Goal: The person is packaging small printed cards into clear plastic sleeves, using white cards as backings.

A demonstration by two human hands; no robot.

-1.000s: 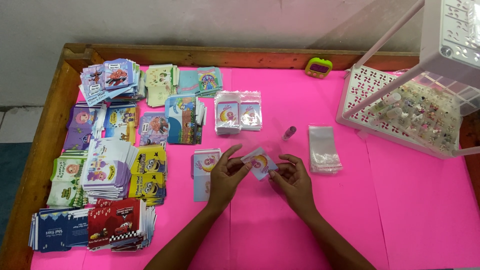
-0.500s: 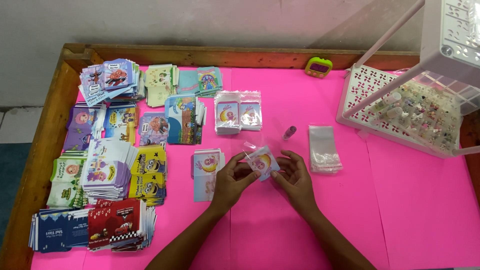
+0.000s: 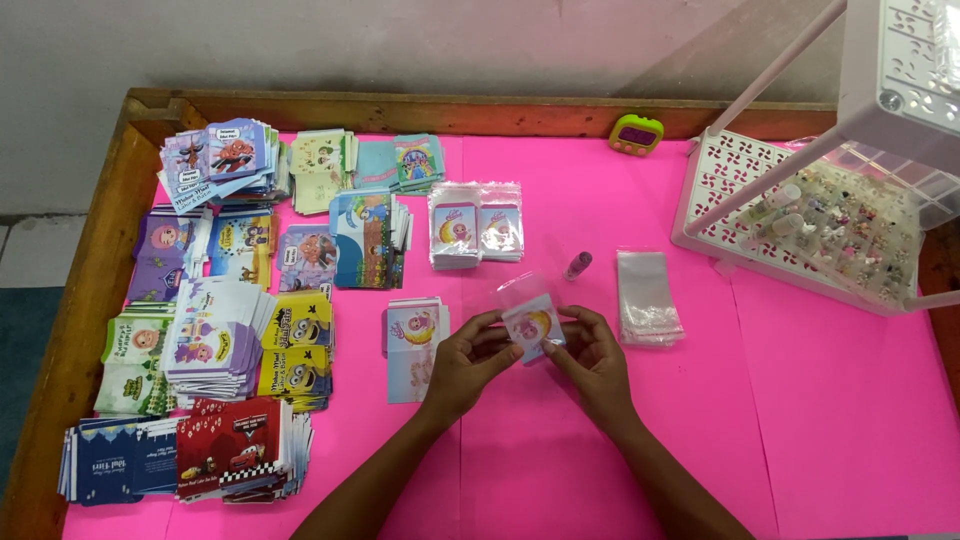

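The small card in its clear sleeve [image 3: 533, 325] has tipped a touch more upright since a moment ago, both hands barely shifting. Left hand [image 3: 468, 362] and right hand [image 3: 592, 362] pinch it by fingertips, just above the pink tabletop [image 3: 820, 420]. Its long axis runs up-left, sleeve mouth away from the person. The card's picture is too small to make out.
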